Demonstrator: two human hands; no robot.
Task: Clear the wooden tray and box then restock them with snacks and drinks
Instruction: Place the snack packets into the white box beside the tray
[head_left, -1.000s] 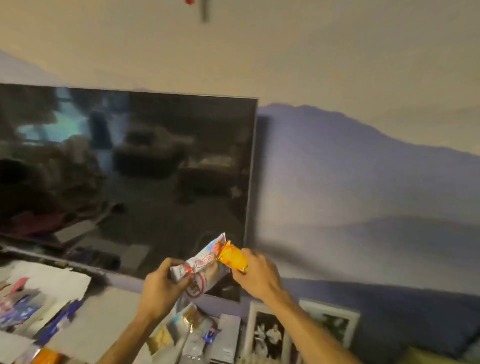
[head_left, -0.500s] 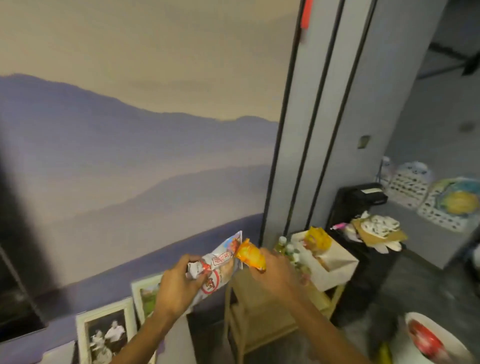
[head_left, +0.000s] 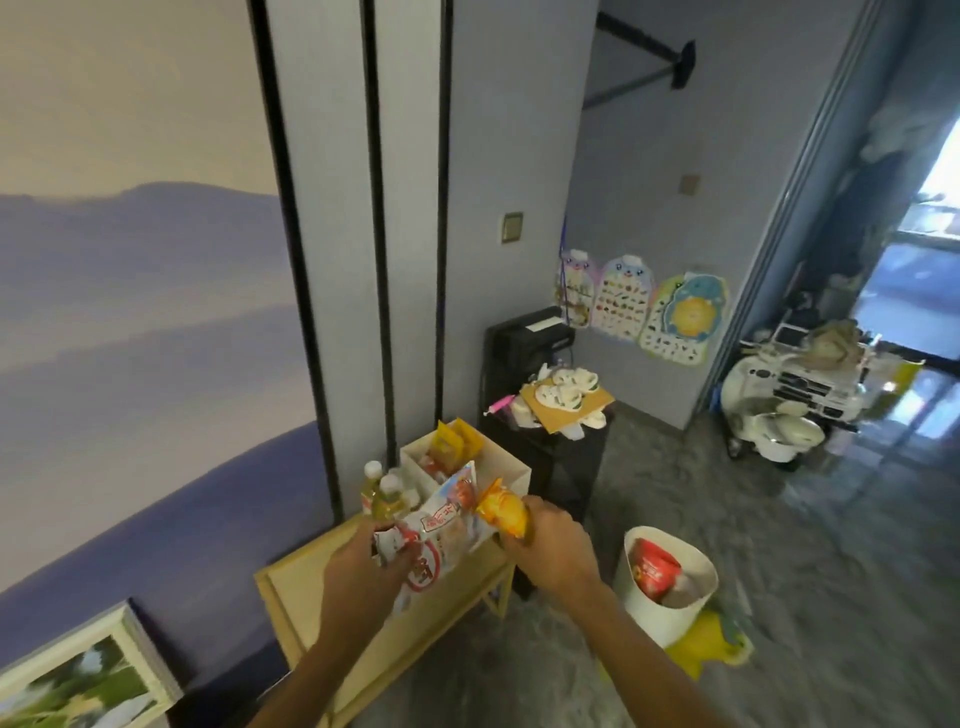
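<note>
My left hand (head_left: 363, 569) grips a white and red snack packet (head_left: 441, 525), and my right hand (head_left: 550, 545) grips an orange snack packet (head_left: 501, 506). Both hands hover above a pale wooden tray table (head_left: 311, 582) by the wall. At its far end stands a wooden box (head_left: 506, 470) holding yellow snack packets (head_left: 452, 441). Two drink bottles (head_left: 387, 493) with white caps stand left of the box.
A white bin (head_left: 670, 608) holding red packaging stands on the floor to the right of the table, with a yellow object (head_left: 711, 647) beside it. Behind the box is a black cabinet (head_left: 545, 452) with items on top. A framed picture (head_left: 83, 675) leans lower left. A toy car (head_left: 800, 395) stands far right.
My view has swung right from the TV and wall to the tray table, box and bin. Both hands still hold the same packets and are now over the table.
</note>
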